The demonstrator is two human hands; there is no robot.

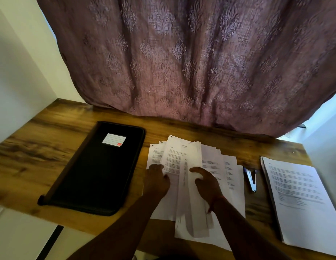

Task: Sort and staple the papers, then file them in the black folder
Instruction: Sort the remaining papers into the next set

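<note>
Nearest, two bare forearms reaching over the wooden table (50, 117). Far left, closed black zip folder (96, 169), white label up, untouched. Left hand (157, 180) with grip curled, pinching the edge of the fanned loose white printed papers (191, 184); right hand (206, 182) half-open, fingers pressing flat. Near edges of sheets overhanging the table: likely to slide off if tugged. Right, silver stapler (250, 178), then neat white paper stack (298, 199); mixing of piles possible.
</note>
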